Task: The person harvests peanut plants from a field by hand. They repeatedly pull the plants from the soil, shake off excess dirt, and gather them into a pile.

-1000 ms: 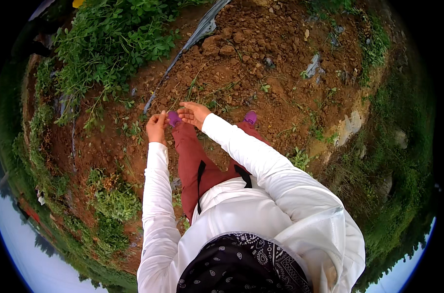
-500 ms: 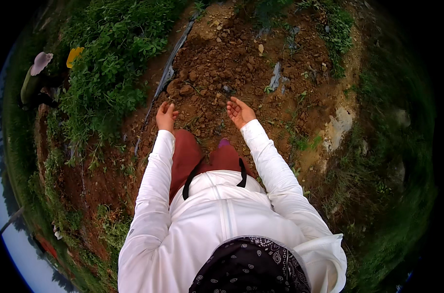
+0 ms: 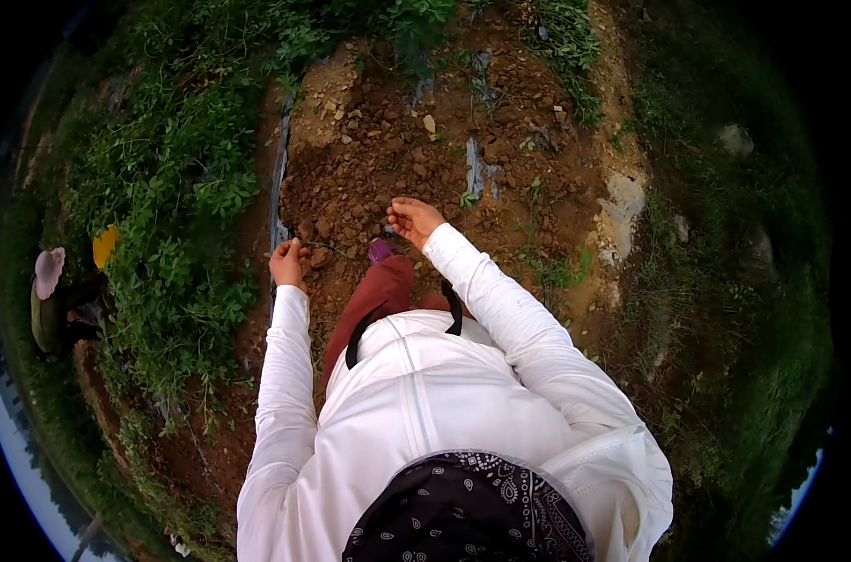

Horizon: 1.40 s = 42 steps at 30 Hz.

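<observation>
My left hand (image 3: 289,266) hangs above the left side of the dug soil (image 3: 351,173), its fingers curled in toward the thumb. Whether anything small is between those fingertips, I cannot make out. To its right, my right hand (image 3: 416,223) is held over the same clods, loosely bent, with its fingers partly apart and no object visible in it. Neither hand touches the ground. A purple shoe (image 3: 379,251) at the end of my red trouser leg (image 3: 381,288) shows between the hands.
Leafy green plants (image 3: 196,173) grow along the left, bordered by a strip of dark plastic film (image 3: 278,178). More torn film (image 3: 474,167) lies in the soil ahead. A pale rock (image 3: 622,208) lies right, beside grass. Far left, a person in a pale hat (image 3: 48,272) bends near a yellow object (image 3: 104,246).
My view has turned and shifted, and the soil features now appear farther left. My hands have moved left in the picture, with their fingers more curled. The purple shoe has come forward.
</observation>
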{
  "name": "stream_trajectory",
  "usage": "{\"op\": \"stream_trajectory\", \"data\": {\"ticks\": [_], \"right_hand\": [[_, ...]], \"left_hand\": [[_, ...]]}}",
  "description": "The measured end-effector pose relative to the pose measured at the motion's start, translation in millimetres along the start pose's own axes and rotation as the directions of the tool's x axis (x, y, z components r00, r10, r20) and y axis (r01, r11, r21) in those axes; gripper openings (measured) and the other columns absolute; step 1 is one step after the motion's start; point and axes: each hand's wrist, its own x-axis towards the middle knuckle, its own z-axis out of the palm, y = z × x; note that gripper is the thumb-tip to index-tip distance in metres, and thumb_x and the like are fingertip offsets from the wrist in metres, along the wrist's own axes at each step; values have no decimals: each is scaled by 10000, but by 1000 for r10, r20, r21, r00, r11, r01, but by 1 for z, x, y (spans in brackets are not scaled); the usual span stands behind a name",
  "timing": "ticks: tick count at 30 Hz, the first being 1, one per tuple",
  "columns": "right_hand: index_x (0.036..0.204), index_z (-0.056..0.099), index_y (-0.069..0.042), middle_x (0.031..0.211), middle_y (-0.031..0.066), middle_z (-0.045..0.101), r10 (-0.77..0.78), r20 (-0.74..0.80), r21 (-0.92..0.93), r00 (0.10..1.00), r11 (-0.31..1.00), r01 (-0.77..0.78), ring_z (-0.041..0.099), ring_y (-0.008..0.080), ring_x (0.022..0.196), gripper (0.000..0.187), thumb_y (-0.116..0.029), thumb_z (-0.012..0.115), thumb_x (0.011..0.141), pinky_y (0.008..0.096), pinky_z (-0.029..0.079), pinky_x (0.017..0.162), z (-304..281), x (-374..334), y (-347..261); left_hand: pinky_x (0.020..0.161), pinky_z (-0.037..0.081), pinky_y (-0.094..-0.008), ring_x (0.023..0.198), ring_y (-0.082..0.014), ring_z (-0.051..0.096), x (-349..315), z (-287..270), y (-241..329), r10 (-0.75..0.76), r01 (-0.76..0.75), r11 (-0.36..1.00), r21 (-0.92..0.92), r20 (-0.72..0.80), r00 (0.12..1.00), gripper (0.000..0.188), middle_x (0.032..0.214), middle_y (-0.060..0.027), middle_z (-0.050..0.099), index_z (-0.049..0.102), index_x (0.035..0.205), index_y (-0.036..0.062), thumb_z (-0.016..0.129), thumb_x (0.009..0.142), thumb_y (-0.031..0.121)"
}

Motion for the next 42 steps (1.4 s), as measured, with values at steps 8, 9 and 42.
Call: {"op": "stream_trajectory", "data": {"ticks": [8, 9, 42], "right_hand": [[971, 562, -53, 876, 50, 596, -95, -101, 77, 990, 992, 103, 572, 152, 754, 198, -243, 512, 954, 295, 493, 685, -4, 30, -99], [971, 567, -49, 876, 50, 596, -96, -124, 84, 988, 991, 107, 572, 153, 755, 214, -253, 502, 958, 296, 492, 685, -10, 30, -111], [1265, 509, -74, 1070, 58, 568, -238, -470, 33, 850, 957, 287, 568, 166, 867, 349, -207, 521, 942, 317, 491, 759, -319, 231, -695]], "left_hand": [[650, 488, -260, 779, -147, 620, 45, 95, 73, -74, 53, 993, 108, 202, 977, 263, 1050, -59, 628, 569, 1093, 45, 592, 904, 227], [651, 487, -260, 778, -146, 620, 49, 110, 82, -96, 68, 988, 136, 216, 972, 267, 1054, -57, 625, 563, 1102, 48, 594, 903, 223], [623, 456, -255, 738, -133, 602, 190, 854, 224, -192, -21, 933, 359, 546, 815, 235, 986, -35, 619, 578, 1091, 57, 564, 902, 197]]}}
